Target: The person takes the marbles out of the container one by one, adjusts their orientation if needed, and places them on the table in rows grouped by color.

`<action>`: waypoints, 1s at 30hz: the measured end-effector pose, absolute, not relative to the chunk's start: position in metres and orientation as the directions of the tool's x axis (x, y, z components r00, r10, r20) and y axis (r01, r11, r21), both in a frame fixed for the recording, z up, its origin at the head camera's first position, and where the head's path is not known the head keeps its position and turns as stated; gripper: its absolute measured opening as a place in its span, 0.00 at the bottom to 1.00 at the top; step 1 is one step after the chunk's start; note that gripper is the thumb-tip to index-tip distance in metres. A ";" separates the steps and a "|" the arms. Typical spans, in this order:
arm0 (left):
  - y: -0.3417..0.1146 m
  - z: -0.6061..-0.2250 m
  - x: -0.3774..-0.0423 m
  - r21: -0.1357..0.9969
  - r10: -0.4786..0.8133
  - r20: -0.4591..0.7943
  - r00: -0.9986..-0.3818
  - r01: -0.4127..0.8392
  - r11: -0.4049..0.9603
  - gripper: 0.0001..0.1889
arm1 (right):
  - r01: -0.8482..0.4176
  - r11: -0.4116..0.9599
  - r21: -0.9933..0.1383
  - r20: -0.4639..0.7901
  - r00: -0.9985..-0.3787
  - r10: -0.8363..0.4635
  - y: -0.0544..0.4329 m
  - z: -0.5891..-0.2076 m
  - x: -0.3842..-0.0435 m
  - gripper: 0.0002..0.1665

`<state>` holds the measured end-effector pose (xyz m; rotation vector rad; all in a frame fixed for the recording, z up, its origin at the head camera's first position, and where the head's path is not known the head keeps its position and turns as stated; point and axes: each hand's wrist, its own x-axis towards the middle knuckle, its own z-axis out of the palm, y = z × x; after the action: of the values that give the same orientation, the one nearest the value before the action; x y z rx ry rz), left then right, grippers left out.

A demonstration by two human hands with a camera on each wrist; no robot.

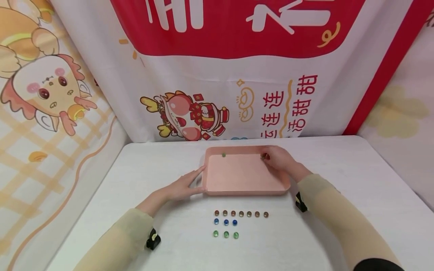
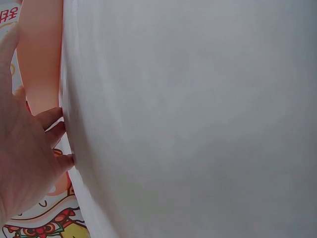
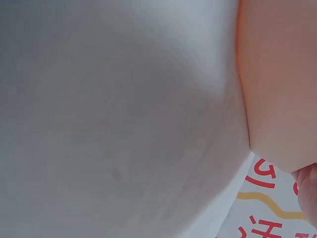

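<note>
A shallow pink tray (image 1: 247, 192) lies on the white table, also seen as a pink wall (image 2: 39, 54) in the left wrist view. My left hand (image 1: 181, 188) rests at its left side, thumb and fingers spread and fairly straight against the edge. Over the tray's far right corner, my right hand (image 1: 278, 158) pinches a small dark greenish marble (image 1: 262, 157) between its fingertips, which partly hide it. Another green marble (image 1: 223, 154) sits inside the tray by the far wall. In the right wrist view, the tray (image 3: 280, 84) covers most of the hand (image 3: 308, 193).
In front of the tray, marbles stand in three rows: several amber-brown marbles (image 1: 241, 213), three blue marbles (image 1: 226, 222) and three green marbles (image 1: 226, 235). A printed cloth (image 1: 203, 71) hangs behind the table's far edge. Patterned cloth panels flank the white table (image 1: 162, 241).
</note>
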<state>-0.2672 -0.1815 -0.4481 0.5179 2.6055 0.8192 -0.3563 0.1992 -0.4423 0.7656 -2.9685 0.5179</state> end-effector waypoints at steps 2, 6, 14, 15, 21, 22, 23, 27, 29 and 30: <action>-0.182 -0.449 -0.267 0.596 0.442 -0.225 -0.869 0.236 0.767 0.47 | -0.471 0.824 -0.314 0.118 -0.881 -0.459 0.199 -0.440 -0.354 0.08; -0.181 -0.448 -0.266 0.588 0.440 -0.218 -0.871 0.242 0.771 0.46 | -0.473 0.818 -0.327 0.145 -0.880 -0.451 0.200 -0.433 -0.347 0.10; -0.181 -0.447 -0.265 0.587 0.439 -0.219 -0.871 0.242 0.773 0.46 | -0.578 0.775 -0.256 0.256 -0.814 -0.522 0.203 -0.416 -0.329 0.08; -0.181 -0.447 -0.265 0.587 0.436 -0.222 -0.872 0.238 0.774 0.46 | -0.584 0.772 -0.250 0.262 -0.808 -0.527 0.204 -0.413 -0.326 0.08; -0.182 -0.448 -0.266 0.586 0.430 -0.232 -0.872 0.228 0.778 0.46 | -0.609 0.757 -0.237 0.294 -0.788 -0.541 0.206 -0.401 -0.310 0.10; -0.182 -0.448 -0.266 0.587 0.434 -0.228 -0.871 0.233 0.776 0.46 | -0.611 0.755 -0.239 0.298 -0.786 -0.541 0.207 -0.400 -0.307 0.10; -0.182 -0.448 -0.266 0.589 0.438 -0.225 -0.870 0.237 0.773 0.46 | -0.614 0.752 -0.240 0.303 -0.783 -0.543 0.207 -0.398 -0.304 0.11; -0.183 -0.448 -0.266 0.589 0.437 -0.225 -0.871 0.235 0.773 0.46 | -0.619 0.744 -0.253 0.318 -0.779 -0.540 0.209 -0.391 -0.293 0.10; -0.183 -0.448 -0.266 0.589 0.432 -0.229 -0.872 0.230 0.775 0.46 | -0.619 0.741 -0.258 0.322 -0.779 -0.538 0.210 -0.388 -0.287 0.10; -0.183 -0.448 -0.266 0.588 0.430 -0.230 -0.873 0.227 0.776 0.46 | -0.618 0.741 -0.262 0.325 -0.779 -0.536 0.210 -0.387 -0.284 0.10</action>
<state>-0.2657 -0.1827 -0.4479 0.5022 2.6167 0.8019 -0.2843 0.2103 -0.3867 0.9135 -2.7139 0.5277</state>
